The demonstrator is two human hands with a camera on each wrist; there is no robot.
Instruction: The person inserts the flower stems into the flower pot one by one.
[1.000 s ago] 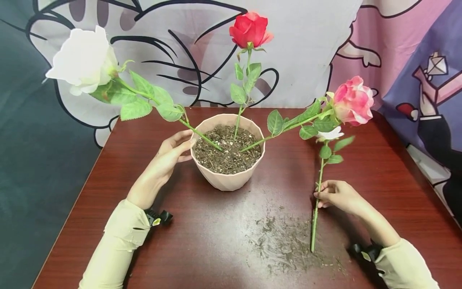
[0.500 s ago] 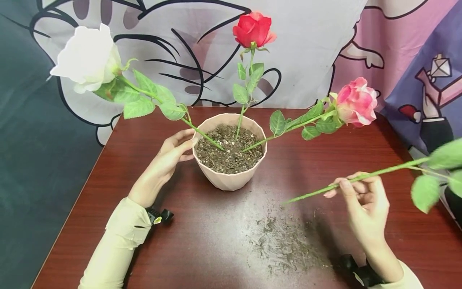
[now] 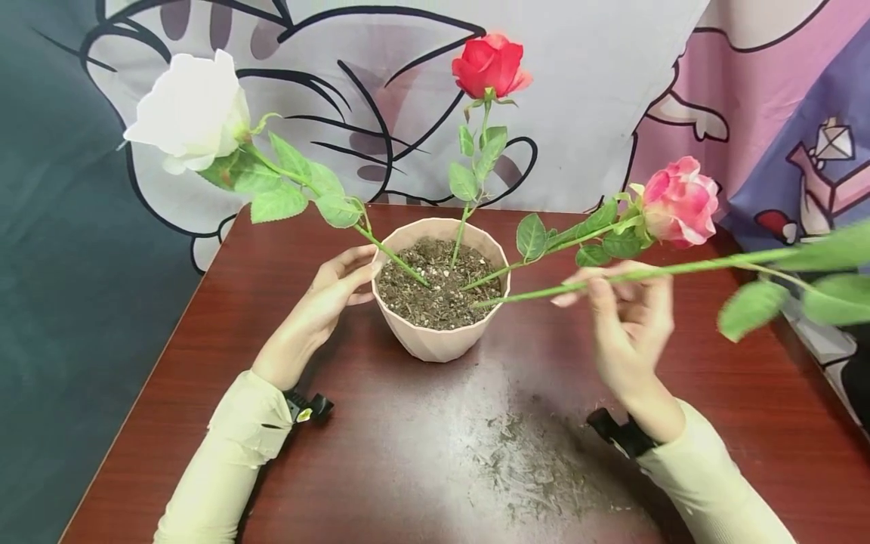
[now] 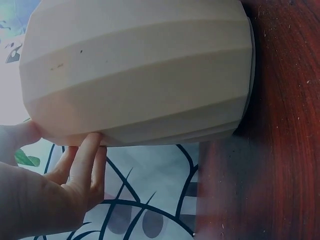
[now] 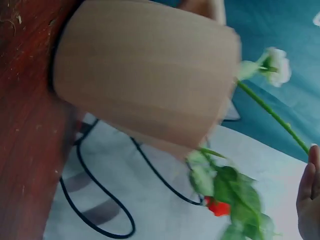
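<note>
A pale pink faceted flower pot (image 3: 438, 344) full of soil stands on the table. My left hand (image 3: 326, 295) holds it at the left rim, thumb at the edge and fingers against the outer wall (image 4: 140, 90). Between thumb and fingers, my right hand (image 3: 628, 325) pinches the green stem of a rose (image 3: 700, 266), slanted nearly flat. Its bare lower end is over the soil near the right rim; whether it touches the soil I cannot tell. Its leaves run off the right edge, and its bloom is out of view. The stem (image 5: 272, 115) also shows in the right wrist view.
A white rose (image 3: 193, 113), a red rose (image 3: 491, 66) and a pink rose (image 3: 680, 200) stand in the pot, the pink one leaning right above my right hand. Loose soil (image 3: 537, 461) is smeared on the dark red table (image 3: 381, 468). A printed cloth (image 3: 584, 98) hangs behind.
My right hand has lifted the rose, tipped it from steep to nearly flat, and carried its stem end left to the pot. My left hand stays at the rim.
</note>
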